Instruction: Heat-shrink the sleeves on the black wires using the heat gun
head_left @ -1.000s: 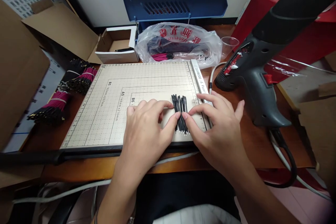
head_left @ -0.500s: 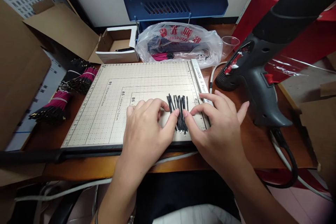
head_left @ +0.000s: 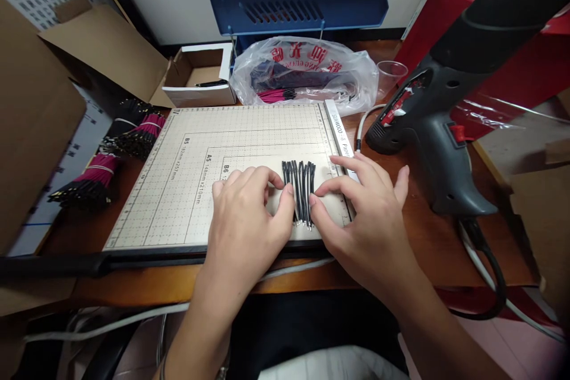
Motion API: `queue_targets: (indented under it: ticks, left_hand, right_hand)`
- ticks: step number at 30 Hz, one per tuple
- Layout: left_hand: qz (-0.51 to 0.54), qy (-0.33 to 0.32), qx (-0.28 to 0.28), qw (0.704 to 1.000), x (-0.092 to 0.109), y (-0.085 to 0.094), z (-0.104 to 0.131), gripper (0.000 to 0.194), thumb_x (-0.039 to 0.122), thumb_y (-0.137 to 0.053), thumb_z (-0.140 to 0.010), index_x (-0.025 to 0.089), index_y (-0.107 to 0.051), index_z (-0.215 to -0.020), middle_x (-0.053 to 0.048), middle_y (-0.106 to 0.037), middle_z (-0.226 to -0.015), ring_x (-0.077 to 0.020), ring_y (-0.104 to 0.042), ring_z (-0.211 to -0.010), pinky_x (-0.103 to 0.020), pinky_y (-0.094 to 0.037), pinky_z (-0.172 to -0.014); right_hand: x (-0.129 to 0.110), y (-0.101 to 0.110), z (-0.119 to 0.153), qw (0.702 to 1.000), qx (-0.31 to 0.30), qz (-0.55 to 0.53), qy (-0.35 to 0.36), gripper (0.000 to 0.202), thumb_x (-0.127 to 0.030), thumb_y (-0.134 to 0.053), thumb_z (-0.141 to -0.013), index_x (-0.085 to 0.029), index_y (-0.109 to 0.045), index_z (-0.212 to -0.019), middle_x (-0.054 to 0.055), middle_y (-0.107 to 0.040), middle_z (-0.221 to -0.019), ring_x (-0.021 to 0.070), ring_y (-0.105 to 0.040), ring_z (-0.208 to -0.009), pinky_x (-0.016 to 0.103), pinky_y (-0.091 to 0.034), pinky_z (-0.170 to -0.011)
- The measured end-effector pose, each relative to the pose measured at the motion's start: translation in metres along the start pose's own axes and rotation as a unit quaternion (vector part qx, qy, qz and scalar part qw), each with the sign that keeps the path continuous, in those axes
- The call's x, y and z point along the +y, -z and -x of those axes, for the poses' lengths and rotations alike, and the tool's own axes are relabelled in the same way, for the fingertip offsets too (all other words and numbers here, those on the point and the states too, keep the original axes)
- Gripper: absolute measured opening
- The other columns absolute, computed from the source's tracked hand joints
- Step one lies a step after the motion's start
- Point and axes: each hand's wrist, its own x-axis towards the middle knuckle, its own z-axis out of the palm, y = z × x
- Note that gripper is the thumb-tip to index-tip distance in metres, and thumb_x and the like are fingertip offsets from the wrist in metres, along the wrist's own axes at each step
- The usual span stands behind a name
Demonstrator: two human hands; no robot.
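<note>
A row of short black wires with bare silvery tips at the near end lies on the gridded board of a paper cutter. Thumb and index finger of my left hand press against the row's left side. From the right, my right hand pinches in with its thumb and index finger at the edge of the row; its other fingers stretch out over the cutter's metal ruler. Between them the two hands squeeze the wires side by side, nearly parallel.
A heat gun stands at the right, its cord hanging down. Bundled pink-and-black wires lie at the left near cardboard. Behind the board are a small open box, a plastic bag and a blue rack.
The wires have become straighter and more even, pushed slightly left into a tighter row. My right hand has shifted a little to the left; the left hand has barely moved.
</note>
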Motion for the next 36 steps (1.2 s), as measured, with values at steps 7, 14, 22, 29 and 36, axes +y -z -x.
queue_targets:
  ticks: [7, 14, 22, 29, 36]
  left_hand:
    - [-0.001, 0.001, 0.002, 1.000, 0.0003, -0.0002, -0.0007, 0.011, 0.030, -0.060, -0.093, 0.022, -0.061, -0.085, 0.001, -0.059, -0.073, -0.0215, -0.057, -0.077, -0.041, -0.038, -0.079]
    - [-0.006, -0.003, 0.005, 1.000, -0.0005, 0.0005, 0.0005, 0.010, 0.029, -0.062, -0.091, 0.022, -0.060, -0.085, 0.001, -0.058, -0.072, -0.0211, -0.056, -0.076, -0.041, -0.038, -0.078]
    - [-0.010, 0.012, 0.013, 1.000, 0.0012, 0.0001, 0.0006, 0.011, 0.026, -0.057, -0.091, 0.022, -0.059, -0.081, 0.000, -0.057, -0.072, -0.0217, -0.057, -0.076, -0.042, -0.037, -0.079]
    - [-0.003, 0.010, 0.009, 1.000, 0.0004, 0.0014, 0.0004, 0.006, 0.021, -0.057, -0.089, 0.022, -0.060, -0.083, 0.000, -0.060, -0.074, -0.0212, -0.057, -0.078, -0.039, -0.040, -0.077]
    - [0.000, 0.002, 0.014, 1.000, 0.0001, 0.0002, -0.0005, 0.009, 0.030, -0.061, -0.091, 0.022, -0.061, -0.086, -0.001, -0.063, -0.079, -0.0219, -0.059, -0.080, -0.040, -0.041, -0.079]
  right_hand:
    - [0.0006, -0.0003, 0.0006, 1.000, -0.001, 0.000, 0.001, 0.005, -0.029, -0.068, -0.083, -0.025, -0.066, -0.082, 0.005, -0.067, -0.131, 0.0368, -0.049, -0.139, 0.079, -0.006, -0.117]
    - [0.0003, -0.0016, 0.0010, 1.000, 0.010, 0.017, 0.000, 0.010, -0.030, -0.066, -0.083, -0.023, -0.061, -0.078, 0.008, -0.067, -0.131, 0.0375, -0.049, -0.139, 0.079, -0.005, -0.117]
    - [0.0001, -0.0018, 0.0009, 1.000, 0.020, 0.016, -0.009, 0.012, -0.029, -0.064, -0.084, -0.023, -0.059, -0.076, 0.007, -0.068, -0.128, 0.0365, -0.052, -0.136, 0.080, -0.006, -0.116]
    - [-0.0002, -0.0026, 0.0014, 0.999, 0.028, 0.023, -0.013, 0.006, -0.025, -0.063, -0.082, -0.023, -0.060, -0.078, 0.008, -0.068, -0.128, 0.0368, -0.052, -0.136, 0.080, -0.007, -0.116]
    - [0.0010, -0.0023, 0.0018, 0.999, 0.028, 0.017, -0.006, 0.009, -0.030, -0.068, -0.083, -0.023, -0.063, -0.079, 0.008, -0.068, -0.128, 0.0376, -0.051, -0.136, 0.080, -0.007, -0.115]
